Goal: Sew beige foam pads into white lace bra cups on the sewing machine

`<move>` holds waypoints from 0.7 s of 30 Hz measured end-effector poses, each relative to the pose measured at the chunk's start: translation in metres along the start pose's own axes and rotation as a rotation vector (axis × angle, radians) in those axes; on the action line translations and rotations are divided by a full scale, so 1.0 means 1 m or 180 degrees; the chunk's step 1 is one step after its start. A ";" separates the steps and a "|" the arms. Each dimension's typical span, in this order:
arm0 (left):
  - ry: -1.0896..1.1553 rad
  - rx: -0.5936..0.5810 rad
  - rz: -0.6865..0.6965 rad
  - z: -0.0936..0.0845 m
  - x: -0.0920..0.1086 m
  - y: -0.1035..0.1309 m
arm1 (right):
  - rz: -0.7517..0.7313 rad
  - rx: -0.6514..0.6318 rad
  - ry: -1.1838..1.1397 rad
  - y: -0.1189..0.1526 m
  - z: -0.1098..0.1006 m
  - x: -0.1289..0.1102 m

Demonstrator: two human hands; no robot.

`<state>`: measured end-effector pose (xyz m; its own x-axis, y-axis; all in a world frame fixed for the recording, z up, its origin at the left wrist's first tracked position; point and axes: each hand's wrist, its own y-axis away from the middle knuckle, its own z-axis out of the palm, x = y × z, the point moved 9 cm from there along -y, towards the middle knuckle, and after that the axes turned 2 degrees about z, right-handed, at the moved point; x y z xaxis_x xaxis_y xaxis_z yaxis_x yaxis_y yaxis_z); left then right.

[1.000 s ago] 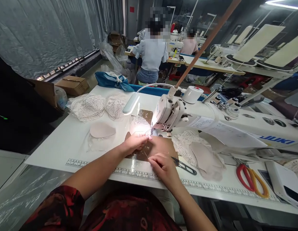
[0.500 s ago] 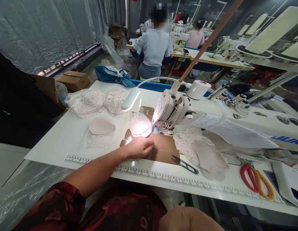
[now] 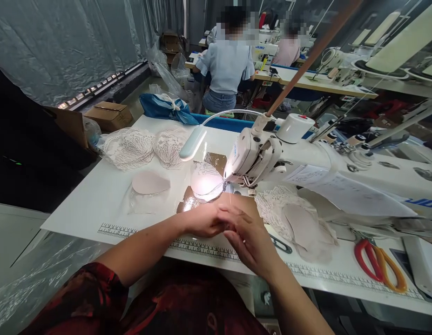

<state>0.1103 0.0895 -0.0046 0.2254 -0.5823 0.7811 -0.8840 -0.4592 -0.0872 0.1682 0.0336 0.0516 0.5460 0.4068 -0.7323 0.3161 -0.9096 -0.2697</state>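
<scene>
One cup [image 3: 205, 180] beyond left grip [image 3: 206, 219]

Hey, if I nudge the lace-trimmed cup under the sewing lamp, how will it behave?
The lace-trimmed cup would probably hold its shape fairly well, since it sits domed. Its openwork lace looks thin, so that part may flex or snag.

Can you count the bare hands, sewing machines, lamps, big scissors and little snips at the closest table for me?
Hands: 2 (left hand, right hand)
Sewing machine: 1
Lamp: 1
Scissors: 1
Snips: 1, partly hidden
Total: 6
</scene>
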 end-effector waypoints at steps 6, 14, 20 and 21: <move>0.0012 0.0040 0.0059 -0.004 0.007 0.002 | 0.0153 0.0935 0.0713 0.020 -0.008 0.040; 0.0193 0.0325 -0.0042 0.002 0.016 -0.018 | 0.0779 0.1555 0.0101 0.051 -0.016 0.045; 0.0330 0.0404 -0.0101 0.003 0.012 -0.013 | 0.1302 0.1678 0.0901 0.042 -0.043 0.072; 0.0378 0.0412 -0.0126 0.004 0.010 -0.012 | 0.1256 0.1674 0.0986 0.038 -0.044 0.072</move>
<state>0.1249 0.0871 0.0019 0.2023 -0.4822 0.8524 -0.8135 -0.5673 -0.1278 0.2535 0.0316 0.0164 0.7616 -0.0257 -0.6476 -0.3222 -0.8820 -0.3440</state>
